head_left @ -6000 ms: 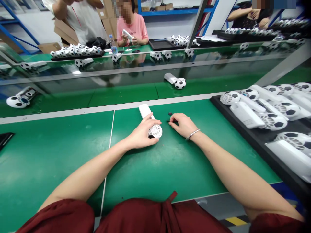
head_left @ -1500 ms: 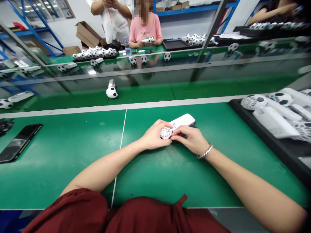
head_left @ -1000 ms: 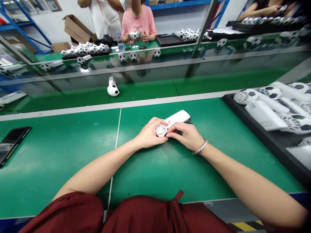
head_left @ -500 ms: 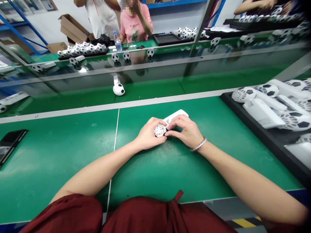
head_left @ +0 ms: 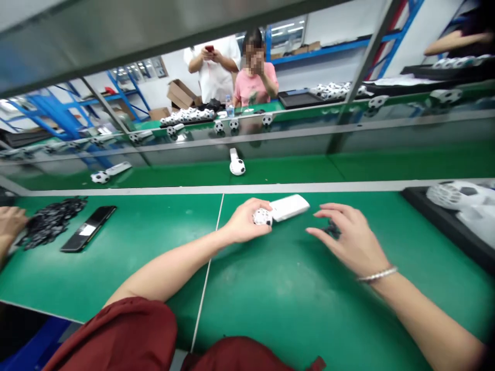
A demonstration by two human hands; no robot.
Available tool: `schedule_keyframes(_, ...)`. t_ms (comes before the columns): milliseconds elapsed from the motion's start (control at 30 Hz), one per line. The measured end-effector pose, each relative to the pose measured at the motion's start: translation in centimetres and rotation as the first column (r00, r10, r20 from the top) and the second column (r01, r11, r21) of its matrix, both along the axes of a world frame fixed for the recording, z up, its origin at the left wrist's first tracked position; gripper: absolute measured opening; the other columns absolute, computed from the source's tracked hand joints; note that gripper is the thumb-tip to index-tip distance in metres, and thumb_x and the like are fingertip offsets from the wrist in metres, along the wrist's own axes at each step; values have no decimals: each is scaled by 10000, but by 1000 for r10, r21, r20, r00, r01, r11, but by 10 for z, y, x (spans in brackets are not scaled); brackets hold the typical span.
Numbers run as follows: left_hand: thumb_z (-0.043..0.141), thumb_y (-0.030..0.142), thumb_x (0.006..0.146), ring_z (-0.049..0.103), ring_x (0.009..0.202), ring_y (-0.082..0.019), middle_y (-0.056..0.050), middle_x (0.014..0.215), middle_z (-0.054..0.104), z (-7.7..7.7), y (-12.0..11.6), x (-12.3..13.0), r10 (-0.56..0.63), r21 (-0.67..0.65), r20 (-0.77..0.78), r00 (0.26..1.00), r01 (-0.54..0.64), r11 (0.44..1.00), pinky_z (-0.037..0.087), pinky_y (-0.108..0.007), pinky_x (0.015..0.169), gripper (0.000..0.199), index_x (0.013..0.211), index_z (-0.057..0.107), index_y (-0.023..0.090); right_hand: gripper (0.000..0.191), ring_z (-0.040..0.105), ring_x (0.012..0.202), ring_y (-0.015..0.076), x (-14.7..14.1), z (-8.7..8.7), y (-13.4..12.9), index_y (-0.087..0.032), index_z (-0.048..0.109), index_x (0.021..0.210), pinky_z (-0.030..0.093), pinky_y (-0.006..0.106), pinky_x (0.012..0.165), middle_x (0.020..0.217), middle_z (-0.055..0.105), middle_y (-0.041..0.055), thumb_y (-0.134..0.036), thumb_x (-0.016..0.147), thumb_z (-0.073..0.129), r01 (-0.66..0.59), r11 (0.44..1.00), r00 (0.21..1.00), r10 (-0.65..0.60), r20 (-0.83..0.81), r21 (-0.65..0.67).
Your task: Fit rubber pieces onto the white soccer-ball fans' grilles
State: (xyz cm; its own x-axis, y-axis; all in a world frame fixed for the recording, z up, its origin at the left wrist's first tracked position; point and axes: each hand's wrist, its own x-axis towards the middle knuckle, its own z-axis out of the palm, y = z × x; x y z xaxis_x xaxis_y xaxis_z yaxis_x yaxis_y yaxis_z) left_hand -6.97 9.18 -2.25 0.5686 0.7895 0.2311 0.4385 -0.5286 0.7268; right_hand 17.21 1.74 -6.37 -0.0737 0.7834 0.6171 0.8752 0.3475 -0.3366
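My left hand [head_left: 247,220] is wrapped round the ball-shaped head of a white handheld fan [head_left: 291,207], which has a soccer-ball pattern and an openwork grille. The fan's flat white handle points right and slightly away from me, near the green tabletop. Apart from the fan, to its right, my right hand [head_left: 350,234] hovers with thumb and forefinger spread. Small black parts [head_left: 331,229] show against its curled fingers; their exact shape is blurred.
A pile of small black parts [head_left: 52,221] and a black phone [head_left: 88,229] lie at left, near another person's hand [head_left: 11,226]. At right is a black tray [head_left: 444,226] of fans. Beyond the pale edge strip, more fans [head_left: 237,164] lie on a green belt. People stand opposite.
My right hand has left the fan and moved right, its thumb and forefinger now apart. My left hand still grips the fan. The view has swung left and up, showing the black pile.
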Motion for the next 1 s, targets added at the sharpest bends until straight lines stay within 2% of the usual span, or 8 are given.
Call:
schedule_keyframes(67, 691, 153, 593, 582, 939, -192, -30, 1082, 590, 10, 29, -19, 226, 72, -57, 972, -222, 972, 467, -322, 842, 391, 967, 584, 195, 398, 525, 984, 341, 16, -10, 1, -161, 605, 977, 468, 484, 752, 1126, 545, 173, -499, 779, 540, 144, 987, 978, -130, 165, -73)
schedule_keyframes(167, 646, 188, 661, 559, 969, -212, -77, 1105, 554, 21, 80, -44, 481, 190, -80, 873, -460, 867, 454, -336, 853, 380, 1028, 551, 155, 383, 560, 909, 377, 31, -25, 2, -185, 629, 983, 479, 481, 607, 1133, 559, 183, -493, 789, 509, 325, 924, 907, -243, 345, -203)
schedule_keyframes(333, 588, 204, 732, 451, 1117, -255, -145, 1174, 461, 21, 145, -64, 681, 310, -133, 720, -622, 719, 342, -359, 983, 393, 1093, 493, 84, 258, 607, 853, 299, 32, -24, 1, -233, 630, 1028, 482, 399, 604, 1027, 634, 108, -331, 838, 484, 368, 855, 896, -223, 383, -366)
schedule_keyframes(433, 552, 252, 772, 442, 1099, -321, -205, 1174, 436, 12, 156, -69, 707, 318, -250, 662, -633, 705, 354, -443, 937, 423, 1111, 454, 17, 255, 617, 840, 258, 33, -5, -2, -233, 618, 1058, 468, 341, 603, 998, 649, 83, -244, 829, 508, 373, 805, 906, -207, 370, -462)
schedule_keyframes(567, 586, 284, 758, 212, 1237, -434, -224, 1348, 263, 8, 161, -62, 635, 428, -378, 674, -481, 765, 223, -579, 976, 644, 1293, 308, 58, 299, 618, 843, 230, 44, 26, -5, -217, 565, 1139, 444, 308, 590, 1038, 633, 80, -270, 863, 461, 512, 720, 858, -397, 327, -468)
schedule_keyframes(700, 574, 133, 722, 129, 1300, -362, -106, 1447, 135, 12, 178, -31, 408, 467, -530, 743, -146, 872, 167, -490, 1055, 764, 1386, 200, 184, 248, 605, 871, 209, 51, 41, -6, -232, 609, 1048, 427, 290, 624, 1031, 628, 47, -263, 884, 425, 582, 668, 812, -502, 296, -464)
schedule_keyframes(833, 554, 43, 638, 319, 1230, -282, -72, 1374, 319, 9, 204, 1, 166, 355, -699, 695, 136, 925, 276, -374, 1031, 720, 1319, 370, 187, 209, 597, 852, 182, 48, 35, -3, -248, 647, 964, 420, 267, 633, 997, 639, 17, -241, 869, 461, 482, 699, 874, -424, 237, -528)
schedule_keyframes(1000, 570, 120, 618, 415, 1131, -282, -111, 1230, 468, 11, 214, 20, 140, 358, -733, 665, 203, 911, 329, -384, 991, 642, 1248, 450, 154, 210, 573, 904, 181, 44, 19, 5, -243, 659, 978, 434, 267, 703, 995, 640, 17, -217, 864, 485, 339, 774, 941, -287, 182, -534)
